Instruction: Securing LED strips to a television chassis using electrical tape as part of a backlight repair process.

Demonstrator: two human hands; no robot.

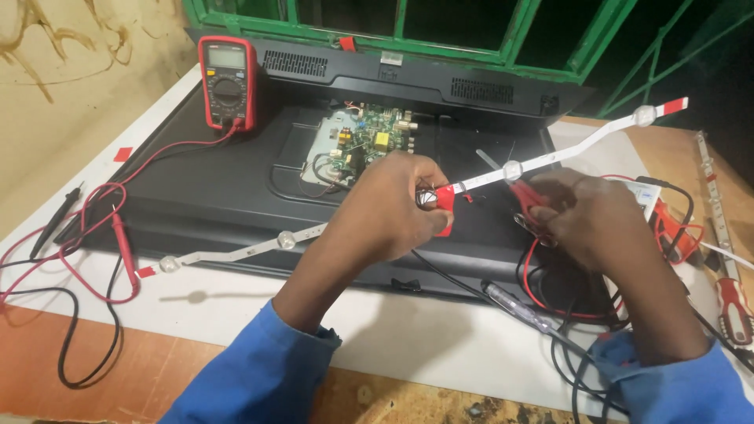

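Diagonally, a white LED strip (487, 177) runs lower left to upper right above the counter (393, 330). Left hand (393, 212) pinches its red middle joint; right hand (585, 216), just right, grips red-handled pliers (528, 196) touching the strip.

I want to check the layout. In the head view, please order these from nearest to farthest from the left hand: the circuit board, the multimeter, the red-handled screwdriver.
From the left hand:
1. Circuit board, just behind the hand, at the middle of the black panel.
2. Multimeter, far left corner of the panel.
3. Red-handled screwdriver, at the right edge, past the right hand.
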